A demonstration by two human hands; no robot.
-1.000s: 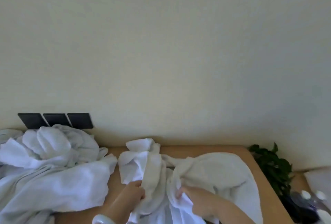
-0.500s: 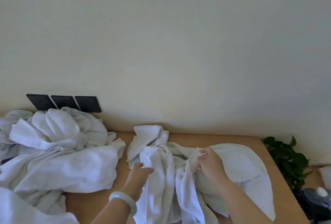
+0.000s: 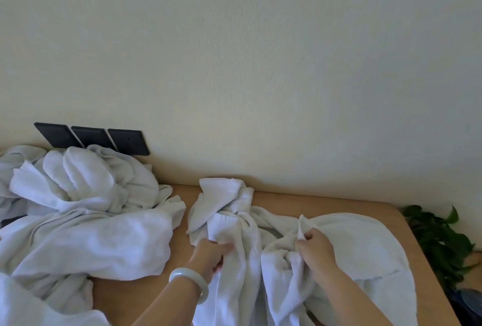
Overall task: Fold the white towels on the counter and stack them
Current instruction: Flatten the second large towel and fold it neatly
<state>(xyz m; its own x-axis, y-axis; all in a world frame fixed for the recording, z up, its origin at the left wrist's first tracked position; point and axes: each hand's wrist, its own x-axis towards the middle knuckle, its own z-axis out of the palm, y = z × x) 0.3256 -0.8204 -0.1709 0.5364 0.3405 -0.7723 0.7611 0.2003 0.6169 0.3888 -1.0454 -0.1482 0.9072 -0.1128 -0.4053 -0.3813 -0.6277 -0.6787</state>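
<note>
Left hand point(image 3: 208, 252) and right hand point(image 3: 316, 247) grip the bunched towel point(image 3: 365, 242) lying left-to-right.

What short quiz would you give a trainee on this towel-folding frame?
1. True or false: the left hand and the right hand both grip the crumpled towel.
2. Which wrist wears the pale bracelet? A. left B. right C. neither
3. Fill in: the unfolded towel pile lies on the counter to the person's ____.
Key: 1 true; 2 A; 3 left.
</note>
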